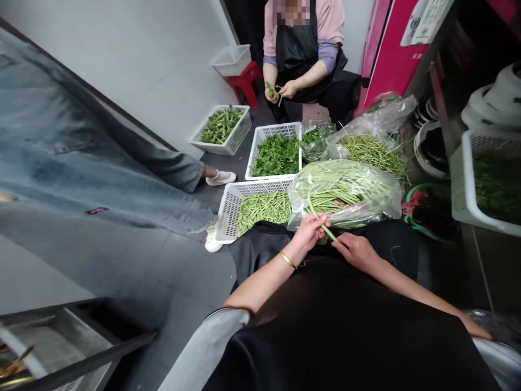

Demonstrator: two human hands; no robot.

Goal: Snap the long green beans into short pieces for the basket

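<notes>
"Bean, or stem, in those fingers?"

"Long bean [330, 234], smooth, slim and pale green, slanting in front of a clear bag [380, 203]. The left hand [311, 231] has its fingers closed round it; the right hand [358, 251] pinches its near end."

"What textures surround it?"

"The bag's plastic is crinkled and shiny, with more long beans [331, 196] bundled inside. Left of it, a white basket [230, 209], rigid and slotted, holds short bean pieces [264, 209]."

"Anything hard to make out?"

"The right hand's fingertips are partly hidden. Glare on the plastic veils some beans, black cloth [260, 244] covers part of the basket's near side, and the dark contents of a green-rimmed tub [408, 219] can't be named. Faded denim legs [101, 146] are cut off at the left edge."
</notes>
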